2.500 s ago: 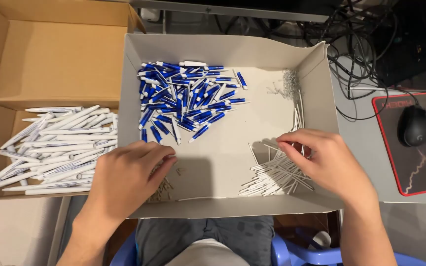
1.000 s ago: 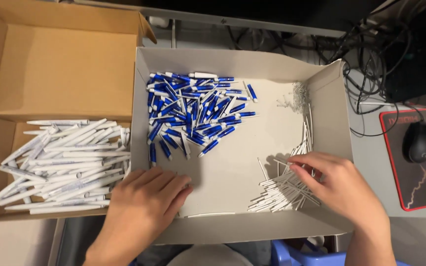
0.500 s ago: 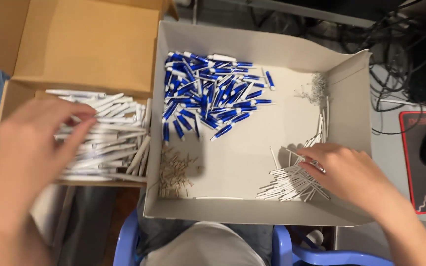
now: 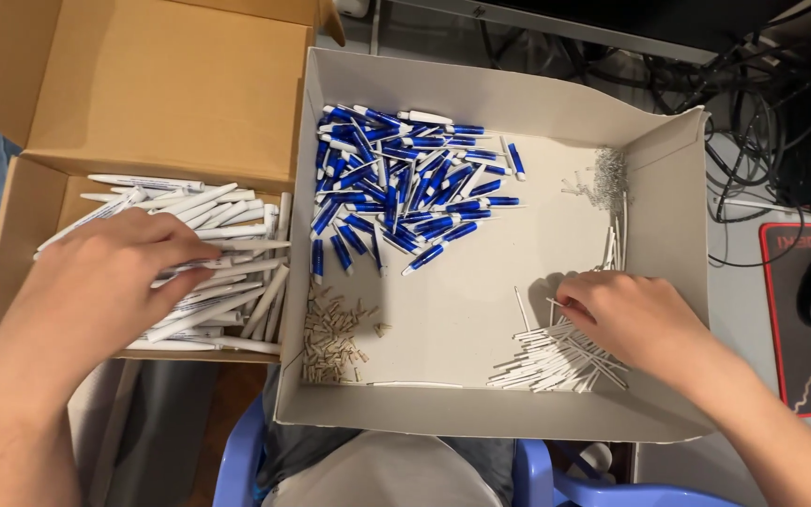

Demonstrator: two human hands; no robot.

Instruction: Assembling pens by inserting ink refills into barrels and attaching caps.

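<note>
At the left, the brown box [image 4: 21, 211] holds a heap of white pens [image 4: 222, 235] against its near edge; its far half stands bare. The left hand [image 4: 96, 291] lies flat on that heap, fingers loosely spread, touching the pens. In the white tray [image 4: 678, 235], blue pen parts [image 4: 396, 192] crowd the far left corner, small tan bits [image 4: 330, 333] sit by the near left edge, and the middle floor is open. The right hand [image 4: 631, 314], fingers curled, touches the thin white tubes [image 4: 556, 361] near the right corner.
</note>
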